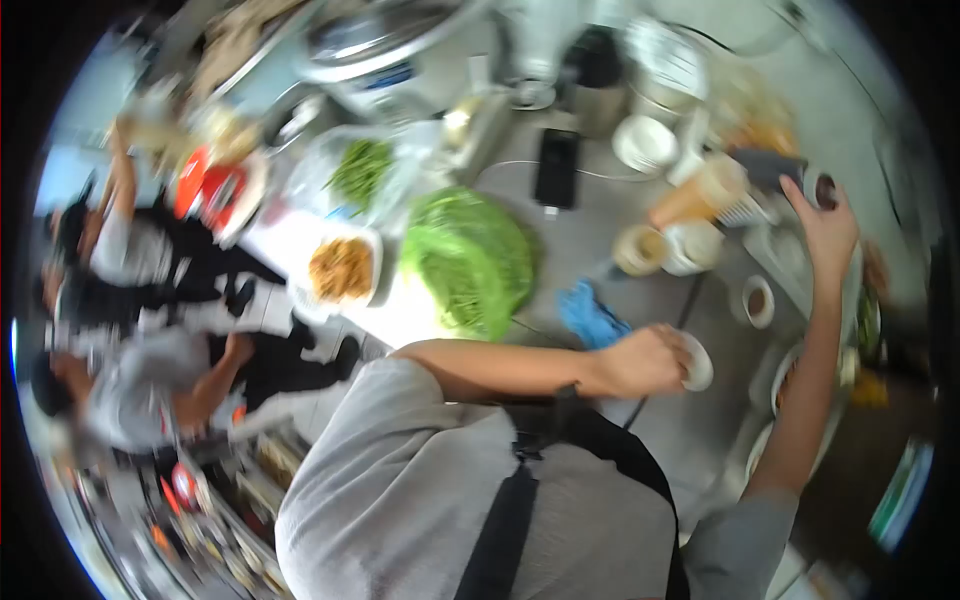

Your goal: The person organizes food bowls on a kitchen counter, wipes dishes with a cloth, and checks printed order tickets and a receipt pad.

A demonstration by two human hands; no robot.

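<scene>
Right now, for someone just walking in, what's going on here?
A person at a counter has a small white dish in the left hand. The right hand, stretched out beyond the bottles, grips a dark item too blurred to name. A green bag and a phone lie on the counter.

on the left part of the bench (580, 232) there is a green plastic bag (468, 262). at its left stands a white container (377, 262) with orange-brown food (342, 268), and farther lie leafy greens (361, 172) on clear plastic (305, 180). a black phone (556, 172) lies beyond the bag, toward the right. at the far side is one big round cooker (400, 72). well apart, at the left, are some co-workers (150, 385) in grey shirts.
</scene>
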